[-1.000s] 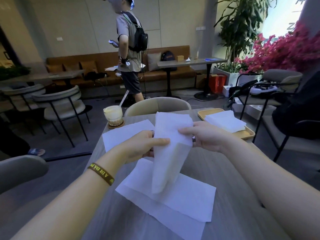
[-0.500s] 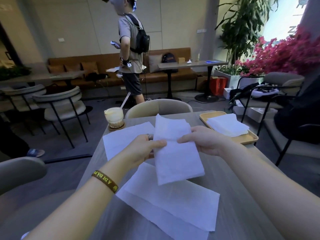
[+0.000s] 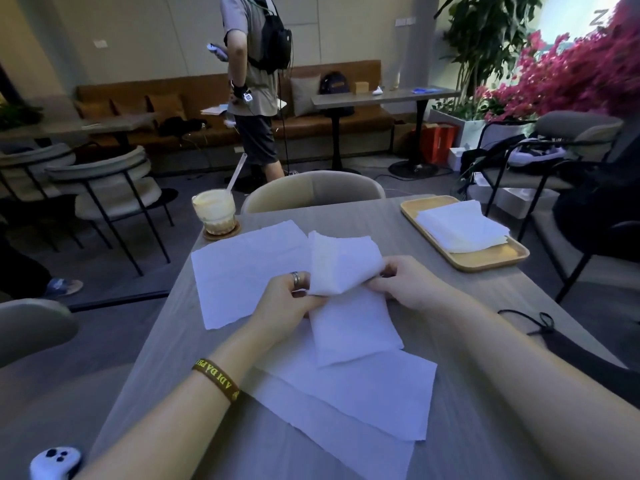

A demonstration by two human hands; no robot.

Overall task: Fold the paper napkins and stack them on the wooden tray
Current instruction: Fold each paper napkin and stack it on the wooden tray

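Cafe seating behind; I look down on a grey table (image 3: 381, 216). Unfolded paper napkins (image 3: 363, 403) lie flat on it. The wooden tray (image 3: 491, 259) sits far right and holds a stack of folded napkins (image 3: 460, 226). Mid-table is the half-folded napkin (image 3: 349, 323), top edge curled over, lower part on the flat sheets. Left hand (image 3: 287, 303) and right hand (image 3: 405, 282) pinch its sides, fingers curled. An iced drink (image 3: 214, 211) stands at the far-left corner.

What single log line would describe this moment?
step: folding napkin; left hand: pinches napkin; right hand: pinches napkin; wooden tray: holds folded stack; table: unfolded sheets
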